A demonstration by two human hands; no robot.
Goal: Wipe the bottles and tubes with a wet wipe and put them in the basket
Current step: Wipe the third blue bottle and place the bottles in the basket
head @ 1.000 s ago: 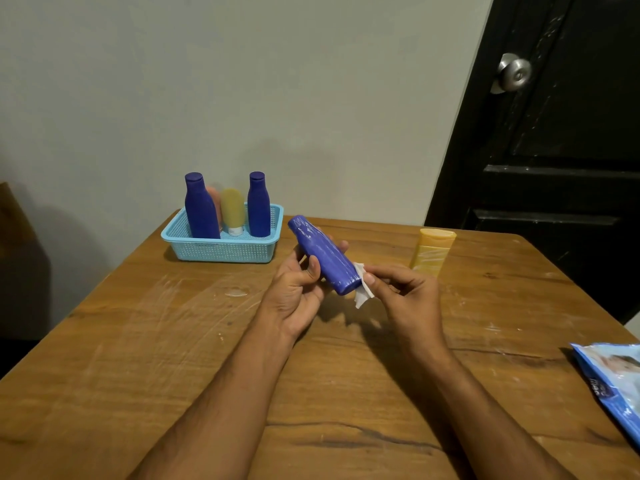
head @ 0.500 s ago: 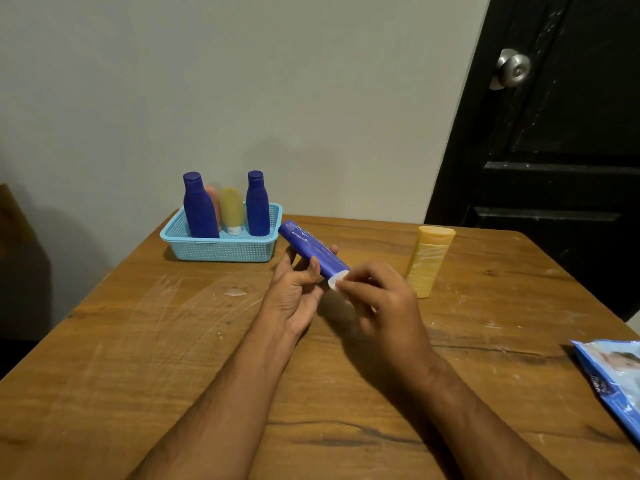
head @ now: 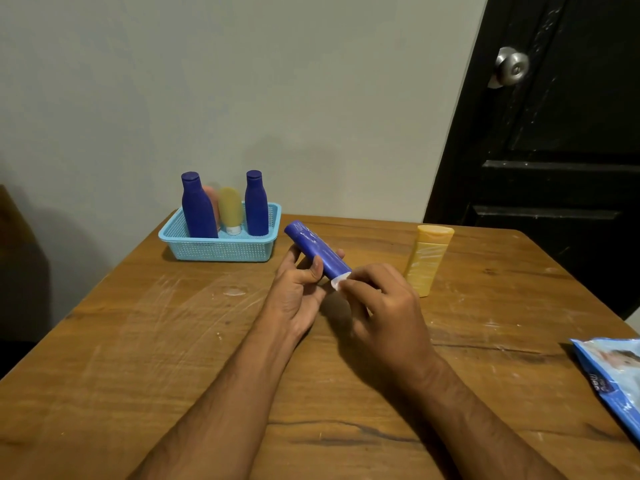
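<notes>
Blue tube (head: 317, 250) is held tilted above the table (head: 138, 341), gripped in the left hand (head: 298, 289). Right hand (head: 381, 306) pinches the wet wipe (head: 338, 283), now closed over the tube's near end rather than trailing loose. Wiping appears nearly finished; basket (head: 221, 249) awaits.

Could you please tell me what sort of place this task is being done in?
Probably a room in a home: a scuffed wooden table against a plain wall, beside a black door with a round metal knob. Toiletry bottles stand in a small basket.
</notes>
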